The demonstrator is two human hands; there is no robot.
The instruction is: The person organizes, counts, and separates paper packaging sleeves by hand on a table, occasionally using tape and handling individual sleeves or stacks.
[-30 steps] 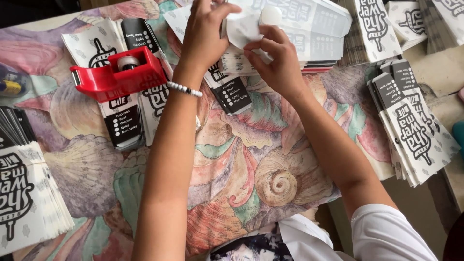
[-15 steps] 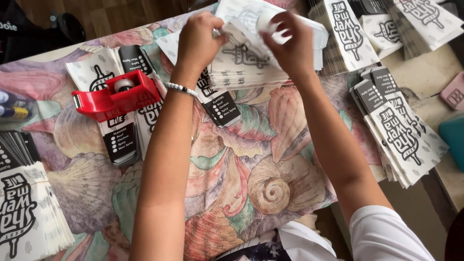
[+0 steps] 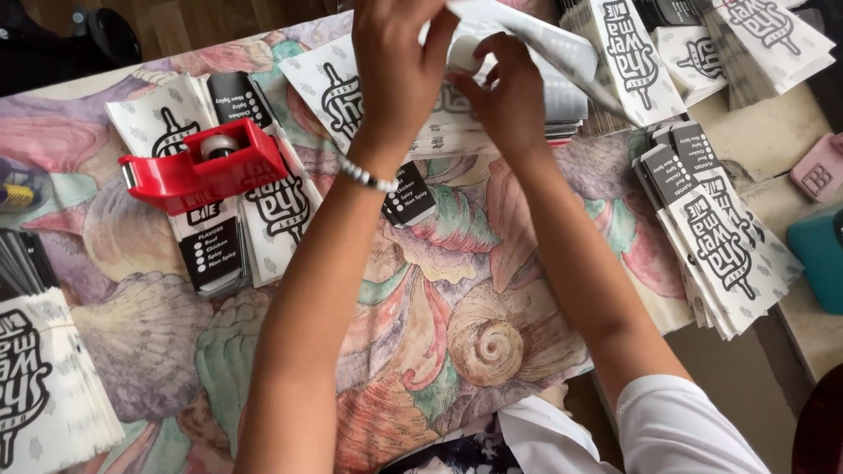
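Both my hands are raised at the top centre over the table. My left hand [image 3: 399,66], with a white bead bracelet on the wrist, and my right hand [image 3: 502,92] together grip a white printed paper sleeve [image 3: 553,44] that slants to the right. Under them lies a stack of the same white and black printed paper sleeves [image 3: 338,92]. A red tape dispenser [image 3: 206,162] with a roll of clear tape stands to the left of my left arm, on top of more sleeves.
A shell-patterned cloth [image 3: 457,290] covers the table. Sleeve stacks lie at the right [image 3: 720,241], top right [image 3: 755,39] and bottom left [image 3: 44,386]. A pink block [image 3: 818,167] and a teal object [image 3: 821,259] sit at the right edge.
My hands have kept working the paper sleeve and lifted it higher toward the top edge; it now slants to the right. The view has shifted slightly.
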